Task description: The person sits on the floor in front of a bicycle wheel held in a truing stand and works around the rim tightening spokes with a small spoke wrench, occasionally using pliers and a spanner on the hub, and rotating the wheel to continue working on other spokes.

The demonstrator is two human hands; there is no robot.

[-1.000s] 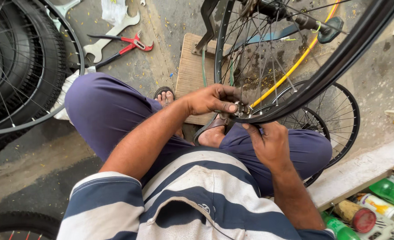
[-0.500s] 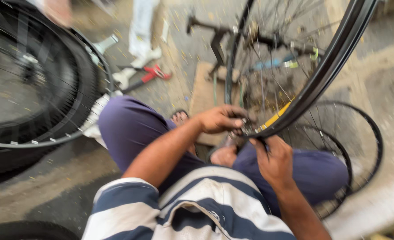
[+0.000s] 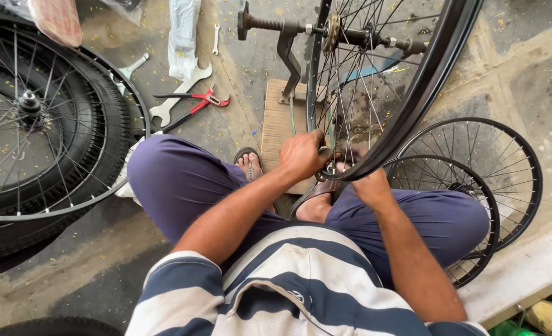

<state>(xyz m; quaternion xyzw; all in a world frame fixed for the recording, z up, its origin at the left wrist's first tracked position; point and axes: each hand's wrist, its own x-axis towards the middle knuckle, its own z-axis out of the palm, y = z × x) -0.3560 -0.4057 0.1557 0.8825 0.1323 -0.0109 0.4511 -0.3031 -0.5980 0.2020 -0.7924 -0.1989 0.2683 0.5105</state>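
A black bicycle wheel rim (image 3: pixel 425 81) with thin spokes stands upright in a truing stand (image 3: pixel 288 56) in front of me. My left hand (image 3: pixel 301 155) is closed at the lowest part of the rim, gripping a small metal tool (image 3: pixel 324 151) against a spoke end. My right hand (image 3: pixel 369 183) holds the rim's lower edge from the near side, fingers curled around it. I sit with legs in purple trousers spread either side of a wooden board (image 3: pixel 279 124); a sandalled foot (image 3: pixel 249 163) rests by it.
A tyred wheel (image 3: pixel 46 124) lies at the left. Two bare black rims (image 3: pixel 475 180) lean at the right by a concrete ledge (image 3: pixel 525 274). Red-handled pliers (image 3: pixel 195 102), a large spanner (image 3: pixel 179 93) and a small wrench (image 3: pixel 215 38) lie on the concrete floor.
The view has swung left and pulled back, so the truing stand and left wheel show more. Both hands have stayed at the bottom of the rim, the left hand slightly lower.
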